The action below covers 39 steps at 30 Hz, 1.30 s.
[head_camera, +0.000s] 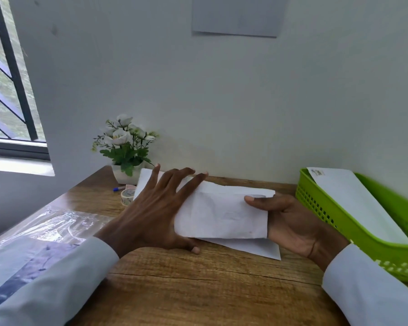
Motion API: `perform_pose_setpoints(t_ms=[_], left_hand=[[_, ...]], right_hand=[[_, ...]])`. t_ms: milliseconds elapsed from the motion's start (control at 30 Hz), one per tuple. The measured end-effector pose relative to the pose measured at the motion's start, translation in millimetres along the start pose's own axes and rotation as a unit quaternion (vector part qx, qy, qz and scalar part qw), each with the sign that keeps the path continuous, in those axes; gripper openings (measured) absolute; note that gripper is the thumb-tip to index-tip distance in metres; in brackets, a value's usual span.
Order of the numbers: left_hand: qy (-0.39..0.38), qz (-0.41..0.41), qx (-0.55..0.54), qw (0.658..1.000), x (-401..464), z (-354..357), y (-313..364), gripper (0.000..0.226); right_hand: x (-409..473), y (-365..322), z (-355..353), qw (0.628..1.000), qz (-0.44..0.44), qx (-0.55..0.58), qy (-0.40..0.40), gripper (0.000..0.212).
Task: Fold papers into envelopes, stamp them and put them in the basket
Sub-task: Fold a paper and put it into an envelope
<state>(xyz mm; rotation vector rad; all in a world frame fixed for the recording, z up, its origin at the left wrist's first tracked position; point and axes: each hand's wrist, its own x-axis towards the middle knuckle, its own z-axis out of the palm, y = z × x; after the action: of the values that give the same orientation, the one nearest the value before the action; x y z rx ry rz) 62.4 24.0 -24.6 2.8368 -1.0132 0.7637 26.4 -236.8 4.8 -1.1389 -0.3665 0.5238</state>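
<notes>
A white paper, partly folded [224, 212], lies on the wooden table [198, 285]. My left hand [156, 208] lies on its left end with fingers spread and the thumb under the near edge. My right hand [292, 222] grips its right end, thumb on top. A green basket [335, 222] stands at the right with a white envelope [358, 203] inside; a stamp shows on its far corner. A roll of tape [127, 196] sits behind my left hand.
A white pot of artificial flowers [125, 151] stands by the wall at the back. A blue pen [118, 188] lies beside the pot. Crinkled clear plastic wrap [57, 227] covers the table's left part. The window is at far left.
</notes>
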Motion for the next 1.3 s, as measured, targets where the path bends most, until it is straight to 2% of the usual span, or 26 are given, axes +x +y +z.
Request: perform_pose_setpoints(t_ms=[67, 200, 267, 333, 533, 667, 733, 767, 833, 867, 933, 1033, 1067, 1100, 1167, 1300], left_hand=[[0.007, 0.004, 0.008, 1.000, 0.7, -0.5, -1.0, 0.128], [-0.019, 0.008, -0.002, 1.000, -0.5, -2.3, -0.9, 0.131], [-0.030, 0.016, -0.011, 0.999, -0.7, -3.0, 0.5, 0.131], [-0.021, 0.021, -0.013, 0.999, -0.5, -3.6, 1.7, 0.129], [0.018, -0.014, -0.010, 1.000, 1.4, -2.9, -7.0, 0.127], [0.042, -0.029, -0.015, 0.999, -0.8, 0.3, -19.1, 0.124], [0.044, -0.035, -0.011, 0.998, -2.7, 1.7, -25.2, 0.124], [0.043, -0.039, -0.011, 0.998, -3.6, 2.2, -27.8, 0.124], [0.043, -0.049, -0.019, 0.998, -5.5, 2.7, -32.6, 0.125], [0.043, -0.053, -0.028, 0.997, -6.0, 2.8, -34.6, 0.126], [0.042, -0.061, -0.045, 0.996, -7.1, 2.6, -36.9, 0.126], [0.042, -0.071, -0.060, 0.995, -7.6, 2.5, -38.6, 0.126], [0.043, -0.072, -0.063, 0.995, -7.7, 2.6, -38.6, 0.125], [0.043, -0.072, -0.064, 0.994, -7.5, 2.6, -38.3, 0.125], [0.045, -0.071, -0.066, 0.994, -7.3, 2.3, -37.3, 0.123], [0.051, -0.069, -0.072, 0.994, -7.6, 2.4, -36.9, 0.120]], right_hand=[[0.1, -0.9, -0.8, 1.000, 0.004, -0.003, 0.010, 0.040], [0.0, 0.2, -0.9, 0.999, 0.005, -0.030, 0.013, 0.052], [-0.8, 0.1, 0.0, 0.998, 0.018, -0.049, 0.036, 0.047], [-1.0, 0.5, -1.0, 0.996, 0.017, -0.061, 0.067, 0.041], [7.5, -2.1, -12.0, 0.988, -0.042, -0.104, 0.107, 0.042], [9.7, -5.5, -21.1, 0.974, -0.098, -0.102, 0.177, 0.042], [11.8, -2.6, -24.5, 0.957, -0.097, -0.126, 0.242, 0.041], [13.1, 1.1, -27.7, 0.937, -0.093, -0.185, 0.282, 0.040], [14.1, 9.0, -32.1, 0.853, -0.084, -0.398, 0.328, 0.034], [14.2, 13.2, -32.6, 0.803, -0.073, -0.503, 0.311, 0.032], [14.4, 21.4, -29.2, 0.731, -0.014, -0.637, 0.243, 0.036], [18.1, 29.0, -22.9, 0.636, 0.048, -0.745, 0.195, 0.059], [18.4, 29.8, -20.1, 0.616, 0.048, -0.762, 0.191, 0.063], [18.5, 30.0, -17.7, 0.611, 0.047, -0.768, 0.189, 0.064], [17.8, 27.5, -15.0, 0.624, 0.052, -0.758, 0.183, 0.067], [18.4, 20.5, -17.8, 0.695, 0.088, -0.698, 0.150, 0.063]])
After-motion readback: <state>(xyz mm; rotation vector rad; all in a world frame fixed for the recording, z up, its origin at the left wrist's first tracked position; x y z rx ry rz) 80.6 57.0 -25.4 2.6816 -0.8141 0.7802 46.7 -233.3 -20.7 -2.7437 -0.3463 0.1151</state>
